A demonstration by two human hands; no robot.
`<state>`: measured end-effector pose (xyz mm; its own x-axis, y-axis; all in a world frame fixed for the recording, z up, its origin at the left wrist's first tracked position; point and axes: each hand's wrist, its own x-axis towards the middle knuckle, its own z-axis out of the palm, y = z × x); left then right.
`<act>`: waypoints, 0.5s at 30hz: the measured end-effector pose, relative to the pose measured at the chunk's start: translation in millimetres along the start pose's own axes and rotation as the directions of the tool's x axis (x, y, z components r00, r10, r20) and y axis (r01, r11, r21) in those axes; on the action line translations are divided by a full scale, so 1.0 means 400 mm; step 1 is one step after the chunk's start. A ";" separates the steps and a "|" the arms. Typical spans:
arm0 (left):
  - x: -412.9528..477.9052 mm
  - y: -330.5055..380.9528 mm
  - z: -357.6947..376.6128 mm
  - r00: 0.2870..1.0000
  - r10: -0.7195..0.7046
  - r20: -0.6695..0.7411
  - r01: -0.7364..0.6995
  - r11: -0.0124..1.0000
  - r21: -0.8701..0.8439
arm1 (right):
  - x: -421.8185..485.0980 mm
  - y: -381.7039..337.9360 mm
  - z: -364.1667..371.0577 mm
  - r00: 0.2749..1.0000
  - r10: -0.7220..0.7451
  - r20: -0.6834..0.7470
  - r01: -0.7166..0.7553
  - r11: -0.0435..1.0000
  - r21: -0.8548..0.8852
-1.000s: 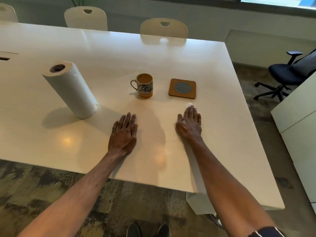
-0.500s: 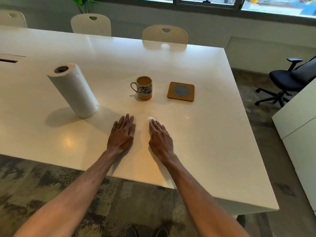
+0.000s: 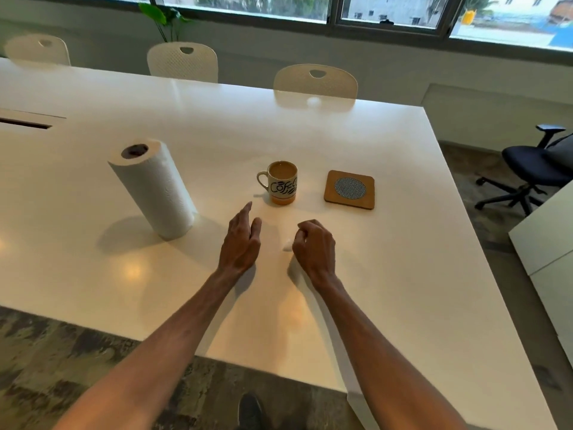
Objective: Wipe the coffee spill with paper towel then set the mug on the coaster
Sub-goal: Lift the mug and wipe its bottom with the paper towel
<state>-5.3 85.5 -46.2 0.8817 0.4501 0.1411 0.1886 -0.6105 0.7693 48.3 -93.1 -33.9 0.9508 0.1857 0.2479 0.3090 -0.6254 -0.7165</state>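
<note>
A white and orange mug (image 3: 282, 186) full of coffee stands on the white table (image 3: 387, 274), handle to the left. A square cork coaster (image 3: 349, 189) with a grey round centre lies just right of it, apart from the mug. My right hand (image 3: 313, 248) is curled into a fist below the mug, bunched around a small wad of white paper towel (image 3: 287, 245) that peeks out at its left. My left hand (image 3: 241, 240) is lifted a little off the table, fingers apart, pointing toward the mug. No coffee spill shows on the table.
An upright paper towel roll (image 3: 154, 188) stands at the left. Cream chairs (image 3: 315, 80) line the table's far edge. A dark office chair (image 3: 533, 169) and a white cabinet (image 3: 545, 243) are at the right. A slot (image 3: 24, 123) opens in the table at far left.
My right hand has swept left from below the coaster, then curled from flat into a fist around the paper wad. My left hand has lifted from flat and tilted toward the mug.
</note>
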 end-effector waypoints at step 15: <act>0.283 0.032 0.006 0.990 0.038 -0.135 -0.054 0.992 -0.116 | 0.135 -0.010 0.089 0.988 0.073 -0.139 -0.069 0.997 0.034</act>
<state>98.1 127.0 -21.8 0.8220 0.5103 0.2527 0.0894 -0.5539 0.8278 99.2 -53.6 -40.6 0.9585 0.0329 0.2830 0.2434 -0.6109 -0.7533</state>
